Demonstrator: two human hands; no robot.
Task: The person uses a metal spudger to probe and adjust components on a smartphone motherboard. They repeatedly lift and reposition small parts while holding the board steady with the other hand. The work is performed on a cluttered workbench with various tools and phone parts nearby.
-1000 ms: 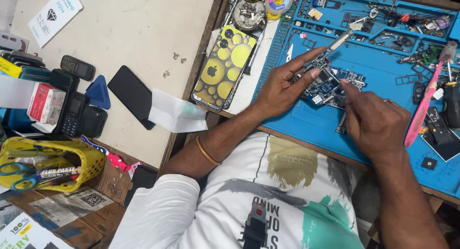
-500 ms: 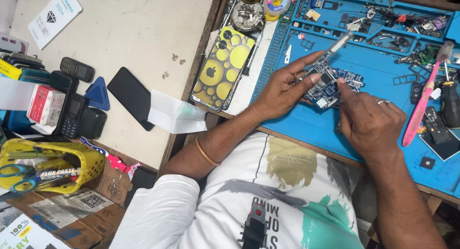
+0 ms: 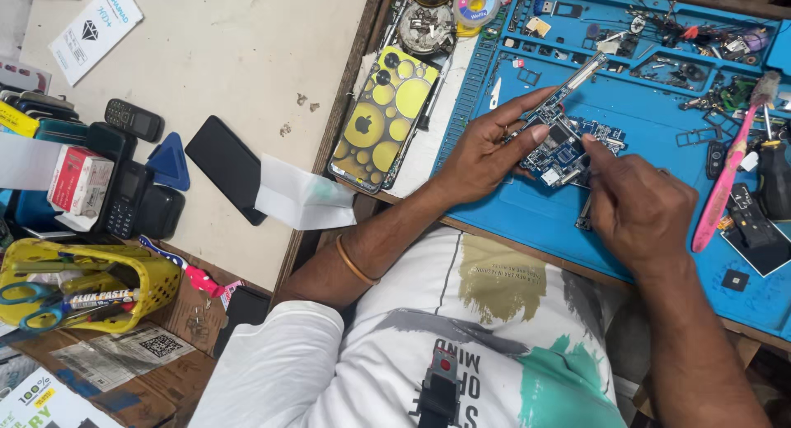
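Both hands meet over a blue circuit board (image 3: 560, 152) that sits just above the blue work mat (image 3: 527, 214), a little right of the middle of the view. The left hand (image 3: 486, 152) comes in from about eight o'clock and has its fingers clamped on the board's left edge, thumb underneath and fingertips on top, tilting it up off the mat. The right hand (image 3: 638, 210) comes in from five o'clock, its fingers drawn together at the board's right side, the fingertips touching it; whether they pinch some small tool I cannot tell. At twelve o'clock from the board, the mat's trays (image 3: 659, 41) are strewn with small parts and screws. At three o'clock, well apart, a pink toothbrush (image 3: 729, 173) lies slanted on the mat. At nine o'clock, just off the mat, a phone in a yellow spotted case (image 3: 383, 123) lies face down. Farther out the same way lie a black phone (image 3: 224, 168) and a folded white cloth (image 3: 301, 199), and at seven o'clock stands a yellow basket (image 3: 161, 284) with scissors in it.
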